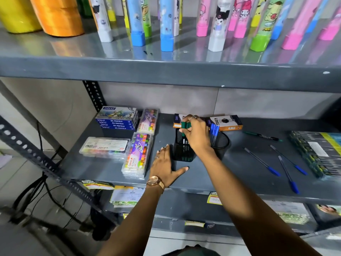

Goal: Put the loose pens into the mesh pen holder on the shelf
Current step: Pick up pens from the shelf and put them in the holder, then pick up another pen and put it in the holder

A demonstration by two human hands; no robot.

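Four loose pens are lying on the shelf (pixel 203 174): three blue pens (pixel 287 169) toward its right front edge and one green pen (pixel 262 135) further back on the right. The right hand (pixel 196 135) is closing around a bunch of green-capped pens (pixel 185 126) and lowering their tips into the square black mesh holder (pixel 181 150), which is standing mid-shelf toward the back. The left hand (pixel 166 163) is lying flat and open on the shelf, gripping nothing, its fingertips touching or nearly touching the holder's left side. A second, round holder (pixel 220 142) with blue-capped pens is sitting just beside the first on the right, in front of a pen box (pixel 226 122).

To do this well, the bunch wants to be kept upright and together, so that no tip is catching on the rim or the mesh. The left hand is probably bracing the holder; pressing it against the side should be stopping any tipping as the pens are dropping in. Letting go only once the tips are well inside looks wise, since a slanted pen could be knocking the light holder over.
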